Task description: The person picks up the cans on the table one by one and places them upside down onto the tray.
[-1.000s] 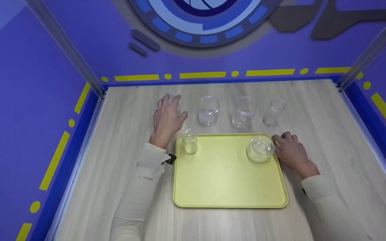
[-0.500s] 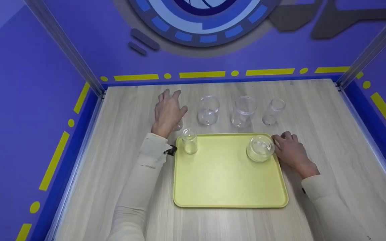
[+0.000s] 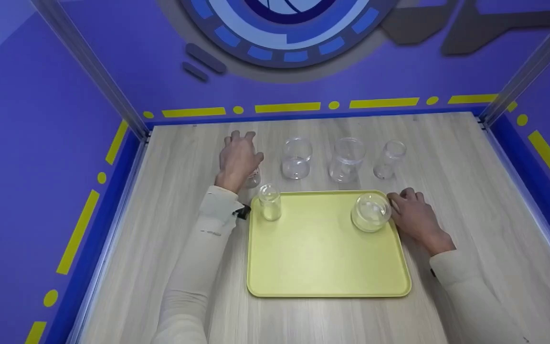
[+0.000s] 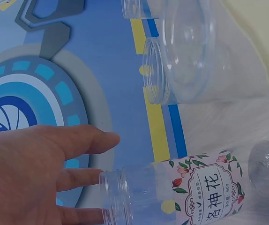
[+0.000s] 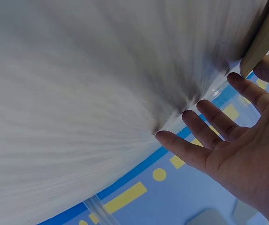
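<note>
My left hand (image 3: 238, 157) hovers at a clear jar, which it mostly hides in the head view. In the left wrist view this jar (image 4: 207, 190) bears a floral label and has no lid on its threaded neck. The thumb is stretched out apart from the neck, and fingers lie behind it. My right hand (image 3: 417, 217) rests beside the yellow tray (image 3: 327, 267), thumb at its rim and fingertips on the table. A narrow clear jar (image 3: 270, 203) stands at the tray's far left corner, and a wide low clear jar (image 3: 371, 213) at its far right.
Behind the tray stand two wider clear jars (image 3: 297, 160) and a narrow clear jar (image 3: 389, 160) in a row on the wooden table (image 3: 179, 191). Blue panels (image 3: 127, 62) wall in the back and sides.
My left hand has shifted slightly around the labelled jar, whose lower part now shows below the hand. The right hand, the tray and the other jars have stayed in place.
</note>
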The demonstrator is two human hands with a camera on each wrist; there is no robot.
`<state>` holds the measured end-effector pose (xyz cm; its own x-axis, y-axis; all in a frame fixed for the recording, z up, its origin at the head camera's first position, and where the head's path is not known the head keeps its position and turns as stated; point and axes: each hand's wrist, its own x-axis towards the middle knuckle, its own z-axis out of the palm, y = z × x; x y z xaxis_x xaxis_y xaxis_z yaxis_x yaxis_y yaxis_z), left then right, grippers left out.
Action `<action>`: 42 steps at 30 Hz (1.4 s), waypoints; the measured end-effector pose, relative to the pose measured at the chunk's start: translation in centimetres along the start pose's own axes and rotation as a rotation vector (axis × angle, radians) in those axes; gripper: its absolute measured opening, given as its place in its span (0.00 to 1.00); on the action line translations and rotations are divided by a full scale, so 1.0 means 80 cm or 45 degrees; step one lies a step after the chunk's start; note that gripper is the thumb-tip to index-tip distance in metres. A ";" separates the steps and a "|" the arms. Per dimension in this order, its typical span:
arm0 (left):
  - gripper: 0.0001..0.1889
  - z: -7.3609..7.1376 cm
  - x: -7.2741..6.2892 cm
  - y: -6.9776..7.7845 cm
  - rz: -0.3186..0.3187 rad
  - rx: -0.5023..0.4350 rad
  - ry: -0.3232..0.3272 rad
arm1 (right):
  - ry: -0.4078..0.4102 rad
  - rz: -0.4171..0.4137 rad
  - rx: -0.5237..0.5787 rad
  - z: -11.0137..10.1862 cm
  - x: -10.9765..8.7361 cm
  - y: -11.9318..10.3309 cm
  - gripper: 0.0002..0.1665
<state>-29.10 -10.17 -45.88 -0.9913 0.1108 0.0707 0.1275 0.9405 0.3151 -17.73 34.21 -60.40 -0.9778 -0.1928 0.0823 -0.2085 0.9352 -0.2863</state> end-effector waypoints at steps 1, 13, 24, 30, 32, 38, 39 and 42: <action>0.33 0.000 0.000 0.000 -0.003 0.001 -0.005 | 0.001 0.000 -0.001 0.000 0.000 0.000 0.21; 0.28 0.004 0.002 -0.010 -0.002 -0.012 0.011 | -0.011 0.021 0.001 0.001 -0.001 -0.001 0.22; 0.26 0.003 -0.001 -0.011 0.027 -0.024 0.023 | -0.024 0.045 0.000 0.003 -0.002 -0.001 0.24; 0.25 0.001 -0.001 -0.012 0.045 -0.019 0.029 | -0.020 0.041 0.003 0.003 -0.001 -0.001 0.23; 0.25 0.000 -0.001 -0.012 0.051 -0.021 0.028 | -0.020 0.040 0.006 0.002 -0.001 -0.001 0.23; 0.25 -0.002 -0.004 -0.012 0.047 -0.035 0.026 | -0.015 0.034 0.012 0.001 -0.001 -0.001 0.23; 0.25 -0.002 -0.005 -0.012 0.048 -0.039 0.028 | -0.014 0.033 0.013 0.001 -0.001 -0.001 0.23; 0.25 -0.002 -0.007 -0.013 0.051 -0.056 0.036 | -0.011 0.032 0.016 0.001 -0.002 -0.001 0.23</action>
<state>-28.66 -11.23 -46.09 -0.9841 0.1385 0.1110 0.1693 0.9203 0.3526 -17.57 34.15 -60.43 -0.9828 -0.1722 0.0671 -0.1844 0.9358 -0.3003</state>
